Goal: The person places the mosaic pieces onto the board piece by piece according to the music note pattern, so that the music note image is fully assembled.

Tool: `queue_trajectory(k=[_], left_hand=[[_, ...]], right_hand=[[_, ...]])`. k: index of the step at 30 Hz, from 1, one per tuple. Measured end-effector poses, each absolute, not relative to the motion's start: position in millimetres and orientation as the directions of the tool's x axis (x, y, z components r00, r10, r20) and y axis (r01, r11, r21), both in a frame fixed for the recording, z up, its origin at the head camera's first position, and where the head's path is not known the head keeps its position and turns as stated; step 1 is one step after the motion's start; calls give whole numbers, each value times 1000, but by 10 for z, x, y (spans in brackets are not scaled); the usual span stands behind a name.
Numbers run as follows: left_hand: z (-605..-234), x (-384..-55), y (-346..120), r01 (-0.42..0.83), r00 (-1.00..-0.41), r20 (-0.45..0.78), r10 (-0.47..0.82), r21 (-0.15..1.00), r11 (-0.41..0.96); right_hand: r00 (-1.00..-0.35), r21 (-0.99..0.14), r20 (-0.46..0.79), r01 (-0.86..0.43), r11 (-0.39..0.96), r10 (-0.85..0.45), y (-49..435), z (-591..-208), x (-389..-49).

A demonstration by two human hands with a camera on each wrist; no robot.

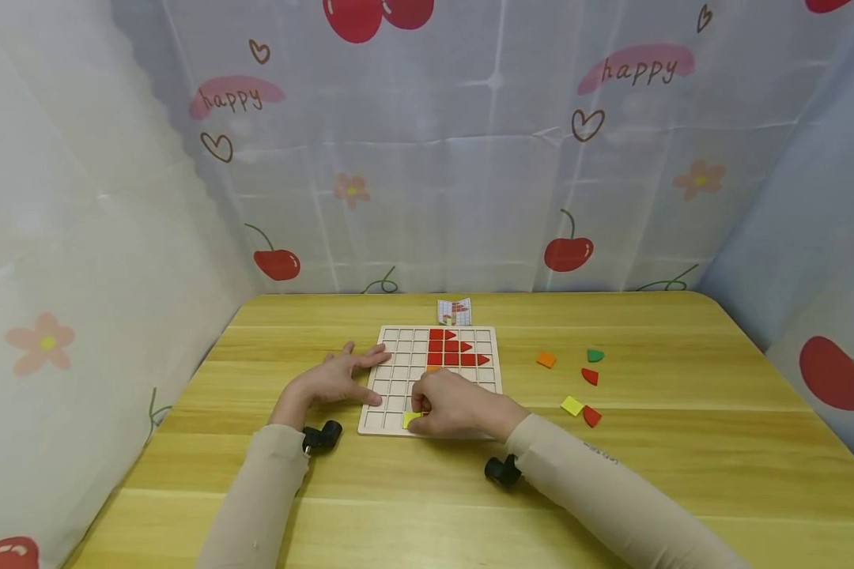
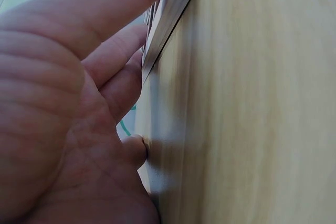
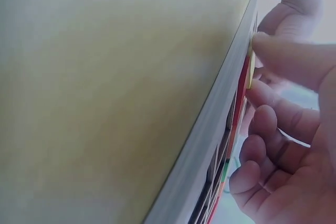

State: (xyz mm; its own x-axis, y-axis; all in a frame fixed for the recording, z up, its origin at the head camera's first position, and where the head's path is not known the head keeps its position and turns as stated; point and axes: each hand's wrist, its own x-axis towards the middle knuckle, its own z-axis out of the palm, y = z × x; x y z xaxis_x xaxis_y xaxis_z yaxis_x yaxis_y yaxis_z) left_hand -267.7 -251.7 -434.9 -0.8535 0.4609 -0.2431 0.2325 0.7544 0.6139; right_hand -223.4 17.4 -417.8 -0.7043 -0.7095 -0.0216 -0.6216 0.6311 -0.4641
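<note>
A pale wooden grid board (image 1: 394,387) lies on the table. My right hand (image 1: 459,403) is over its lower part, thumb and index finger pinching a yellow square tile (image 1: 411,420) at the bottom row. In the right wrist view the yellow tile (image 3: 251,73) shows at the fingertips, close to the board's surface. Fingers spread, my left hand (image 1: 334,378) touches the board's left side. Red tiles (image 1: 452,359) in three rows, each ending in a point, fill cells at the upper right. Below them an orange tile (image 1: 432,368) is partly hidden by my right hand.
Behind the board lies a small pattern card (image 1: 454,311). To the right are a loose orange square (image 1: 546,360), a green quarter-round (image 1: 595,356), two red quarter-rounds (image 1: 590,377) and a yellow square (image 1: 572,406). Patterned curtains (image 1: 427,158) surround the table.
</note>
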Motion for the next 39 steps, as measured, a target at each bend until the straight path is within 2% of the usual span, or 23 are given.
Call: queue_trajectory(k=[8, 15, 22, 31, 39], left_hand=[[-4358, -2687, -2521, 236, -854, -243, 460, 608, 758], [-4376, -2696, -2524, 230, -857, -241, 456, 612, 756], [-4359, -2683, -2517, 222, -857, -246, 454, 617, 755], [-4356, -2673, -2518, 229, -854, -240, 461, 623, 748], [-4372, -2671, -2525, 229, -855, -241, 458, 618, 752]], right_hand=[[-723, -498, -33, -586, 639, -690, 227, -4125, -2190], [-721, -531, 25, -596, 602, -692, 421, -4070, -2164], [-768, -558, 52, -553, 619, -638, 739, -4076, -2143], [-841, -575, -2, -442, 689, -541, 1120, -4079, -2079], [-850, -544, 83, -476, 691, -520, 1518, -4076, -2023]])
